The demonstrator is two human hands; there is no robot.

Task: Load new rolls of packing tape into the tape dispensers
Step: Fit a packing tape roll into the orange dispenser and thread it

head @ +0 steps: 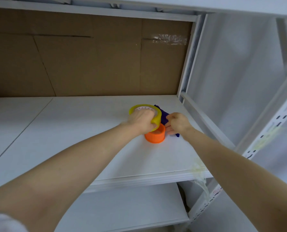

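A yellow roll of packing tape (157, 117) is held tilted above the white shelf (82, 134); my left hand (142, 120) grips its near rim with curled fingers. Directly beneath it stands an orange cylindrical dispenser part (155, 136). Behind and to the right lies a dark blue dispenser (164, 117), mostly hidden. My right hand (178, 123) is on the blue dispenser with its fingers curled at it; whether it grips it is hidden.
Brown cardboard (89, 61) lines the back of the shelf. White metal uprights (271, 124) and a rail stand at the right. Scraps of old tape (199, 171) hang off the shelf's front right corner. A lower shelf (131, 206) lies below.
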